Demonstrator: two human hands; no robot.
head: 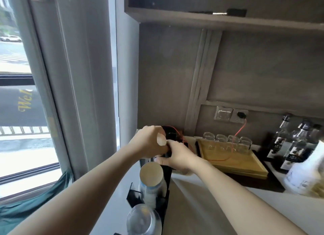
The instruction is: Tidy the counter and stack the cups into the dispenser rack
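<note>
Both hands are working at the far end of the black dispenser rack [166, 182]: our left hand [149, 143] is curling over a dark object [171, 134] at the top of the rack, thumb up and fingers wrapped around it, while our right hand [177, 157] is closing in just beside it, fingers pressing at the same dark piece. Whether that piece is a stack of dark cups or part of the rack, we cannot tell.

Nearer to us, a stack of paper cups [151, 175] is sitting upside-down in the next slot, and a stack of clear plastic cups [143, 219] is filling the slot closest to the camera. On the counter [192, 208], four glass cups [228, 142] are standing in a row on a wooden tray [245, 163], with a red wire [241, 128] trailing across them from the wall socket [240, 114]. Syrup bottles [289, 143] are crowding the right.

To do this step well, we judge that we should be steadying the rack with one hand, seating the piece straight down, and keeping the red wire clear of our fingers.
</note>
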